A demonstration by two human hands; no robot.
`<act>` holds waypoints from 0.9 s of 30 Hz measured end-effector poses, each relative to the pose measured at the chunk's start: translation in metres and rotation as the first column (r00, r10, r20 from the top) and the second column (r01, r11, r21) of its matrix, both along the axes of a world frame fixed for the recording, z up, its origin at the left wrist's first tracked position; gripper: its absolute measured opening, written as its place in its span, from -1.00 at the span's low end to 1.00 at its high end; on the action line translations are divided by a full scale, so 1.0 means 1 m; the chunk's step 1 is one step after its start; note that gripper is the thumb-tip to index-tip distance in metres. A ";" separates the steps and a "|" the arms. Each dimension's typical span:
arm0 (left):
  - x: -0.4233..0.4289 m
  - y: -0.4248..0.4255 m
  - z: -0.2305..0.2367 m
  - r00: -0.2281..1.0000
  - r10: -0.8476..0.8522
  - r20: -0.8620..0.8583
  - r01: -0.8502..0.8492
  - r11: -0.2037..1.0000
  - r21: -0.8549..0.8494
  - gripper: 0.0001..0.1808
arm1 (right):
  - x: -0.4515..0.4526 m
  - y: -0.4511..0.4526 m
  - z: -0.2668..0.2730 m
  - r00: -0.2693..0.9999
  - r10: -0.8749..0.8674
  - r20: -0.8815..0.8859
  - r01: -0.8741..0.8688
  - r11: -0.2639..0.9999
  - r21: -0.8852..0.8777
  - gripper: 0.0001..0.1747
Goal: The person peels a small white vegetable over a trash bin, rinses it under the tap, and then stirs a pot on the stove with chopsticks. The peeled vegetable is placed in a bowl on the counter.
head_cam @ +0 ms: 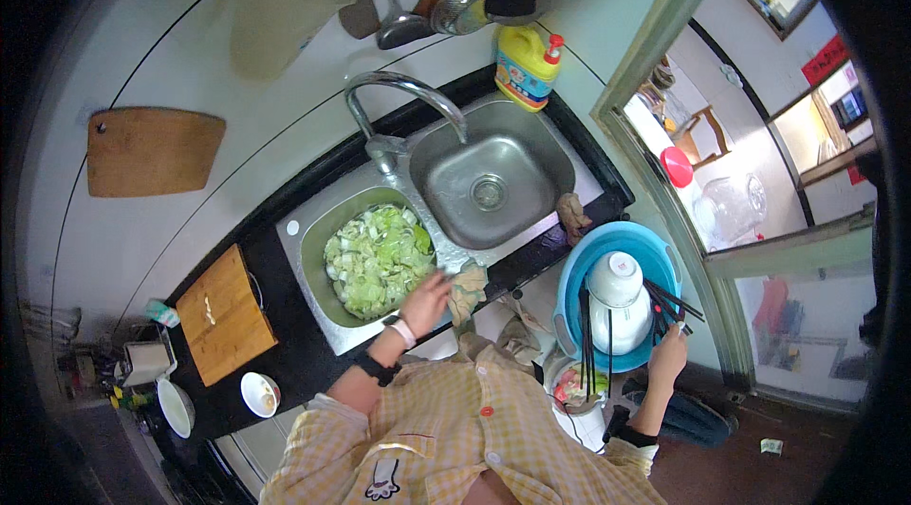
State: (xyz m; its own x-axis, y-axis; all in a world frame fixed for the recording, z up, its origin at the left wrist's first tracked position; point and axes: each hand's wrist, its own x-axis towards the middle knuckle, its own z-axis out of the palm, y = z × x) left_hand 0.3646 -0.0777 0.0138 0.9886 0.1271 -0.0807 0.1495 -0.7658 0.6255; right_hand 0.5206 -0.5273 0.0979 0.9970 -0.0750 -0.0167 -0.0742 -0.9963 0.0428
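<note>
My left hand (425,304) is blurred at the front rim of the left sink basin (310,291), its fingertips beside a crumpled beige cloth (467,289). Whether they grip the cloth is unclear. Chopped leafy cabbage (381,259) fills much of that basin. On the right, my right hand (668,354) is at the edge of a blue plastic tub (569,270), fingers bent close to black chopsticks (662,302). I cannot tell whether it grips the rim or the sticks. Upturned white bowls (616,280) are stacked inside the tub, with more black sticks along their left.
A chrome faucet (406,81) arches over the right sink basin (491,177). Behind stands a yellow detergent bottle (525,67). A wooden cutting board (224,316) and a white bowl (260,395) are on the left counter. Below the tub is a bin (573,387) holding scraps.
</note>
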 end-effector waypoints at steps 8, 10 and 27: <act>0.016 -0.053 -0.050 0.974 -0.226 -0.001 0.209 0.898 0.387 -0.38 | 0.002 0.017 0.021 0.914 -0.036 0.404 -0.113 0.934 0.338 -0.54; 0.017 -0.053 -0.058 0.975 -0.204 0.091 0.145 0.889 0.433 -0.42 | 0.001 0.029 0.036 0.896 -0.106 0.431 -0.103 0.895 0.433 -0.52; -0.106 0.021 -0.007 0.579 0.815 0.012 -0.709 0.510 -0.487 -0.77 | -0.098 0.350 -0.117 0.124 0.986 0.113 -0.868 0.053 0.494 -0.56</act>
